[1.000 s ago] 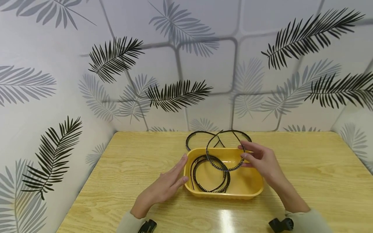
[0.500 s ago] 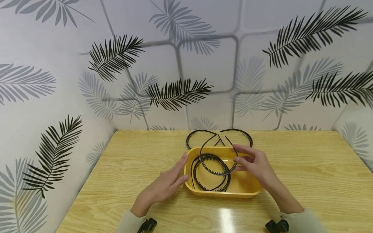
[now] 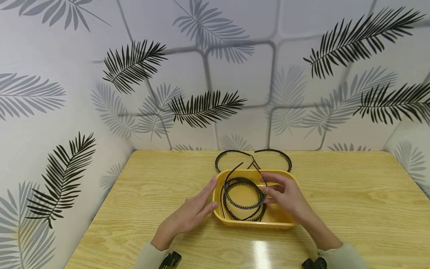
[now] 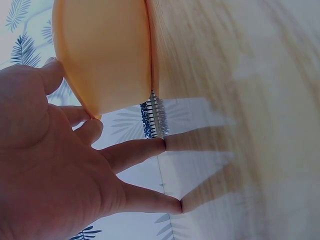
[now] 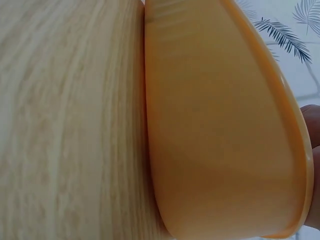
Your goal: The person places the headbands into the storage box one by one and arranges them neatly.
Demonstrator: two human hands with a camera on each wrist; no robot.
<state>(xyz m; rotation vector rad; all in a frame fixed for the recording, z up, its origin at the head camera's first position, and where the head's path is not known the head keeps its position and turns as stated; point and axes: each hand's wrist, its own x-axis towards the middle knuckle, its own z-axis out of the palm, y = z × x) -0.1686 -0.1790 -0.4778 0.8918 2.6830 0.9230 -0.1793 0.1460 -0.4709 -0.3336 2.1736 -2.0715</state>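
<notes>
Pale-gray rear wall [image 3: 238, 76] w/ black & gray palm-frond prints [image 3: 206, 111] & blurry dk. gridlines [image 3: 271, 74] rises behind a lt. wood-grain surface [image 3: 161, 183] w/ rounded far corners; L side wall [image 3: 20, 142] bears matching prints; bright glare [image 3: 261, 252] at front ctr.

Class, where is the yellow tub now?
The yellow tub sits on the table, low and right of centre in the head view, the left hand against its left end, headbands behind it.

The head camera looks forward and down from above and behind the left fingers [image 3: 206, 192] and right fingers [image 3: 275, 178], across the worktop [image 3: 151, 179] to the wall [image 3: 242, 82]. The left wrist camera [image 3: 170, 260] and right wrist camera [image 3: 314, 263] sit close behind their fingers, tipped sideways, facing the tub [image 3: 255, 225]; all views share it.
</notes>
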